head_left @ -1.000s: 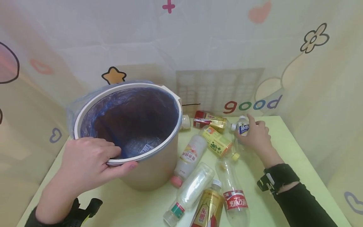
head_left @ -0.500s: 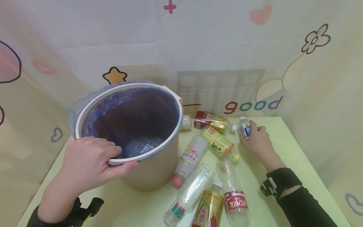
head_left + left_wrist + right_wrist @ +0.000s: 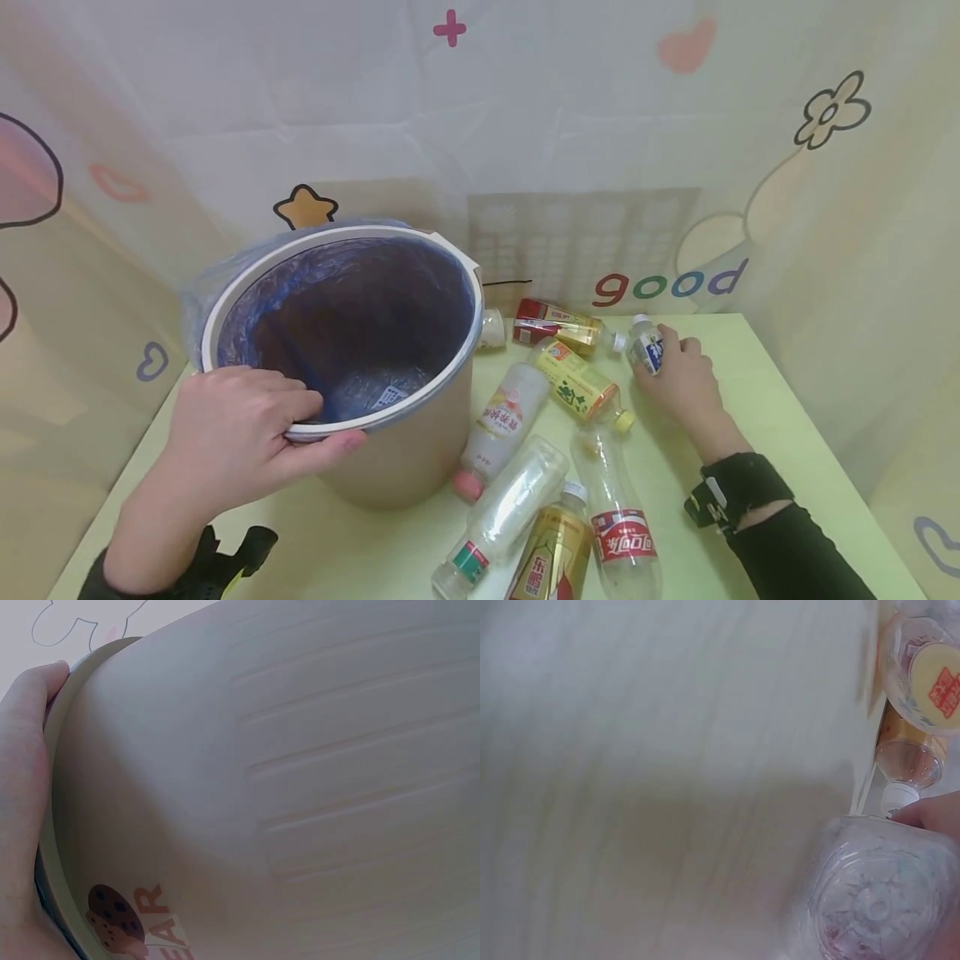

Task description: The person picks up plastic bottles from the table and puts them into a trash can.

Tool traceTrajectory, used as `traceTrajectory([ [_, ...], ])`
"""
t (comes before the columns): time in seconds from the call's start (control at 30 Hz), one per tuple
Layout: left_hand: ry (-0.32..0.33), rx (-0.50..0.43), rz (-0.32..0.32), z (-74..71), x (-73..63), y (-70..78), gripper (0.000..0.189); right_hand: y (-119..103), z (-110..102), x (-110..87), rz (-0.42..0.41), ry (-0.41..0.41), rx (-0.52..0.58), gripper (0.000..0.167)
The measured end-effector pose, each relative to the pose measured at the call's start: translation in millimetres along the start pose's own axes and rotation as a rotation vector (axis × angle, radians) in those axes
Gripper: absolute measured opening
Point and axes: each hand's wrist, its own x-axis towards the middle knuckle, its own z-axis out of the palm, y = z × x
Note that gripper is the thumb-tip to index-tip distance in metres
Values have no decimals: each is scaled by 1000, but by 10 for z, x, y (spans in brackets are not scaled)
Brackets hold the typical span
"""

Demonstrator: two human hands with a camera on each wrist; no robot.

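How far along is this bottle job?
Done: a blue bag lines the bin. In hand: the left hand grips its rim; the right hand holds a small bottle. Seemingly remaining: six other bottles on the table. Whether any bottle is already inside is unclear.

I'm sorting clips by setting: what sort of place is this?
Probably a staged tabletop booth: a printed backdrop with cartoon shapes and the word "good" closes in a pale table, on which a lined bin stands beside plastic bottles.
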Motion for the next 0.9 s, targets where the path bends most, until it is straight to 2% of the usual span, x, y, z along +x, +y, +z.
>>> traceTrajectory([
  [0.27,41,-7,15,6,15,6,74,7,1,14,15,-11,0,83],
  [0.47,5,-8,4,-1,9,9,74,9,-9,-4,5,11,1,85],
  [0.63,-24,-9,-7,-2,9,10,75,20,-72,-14,-35,79,14,84],
  [0.9,48,-14,17,12,17,12,74,-205,-414,-4,-164,260,93,82],
])
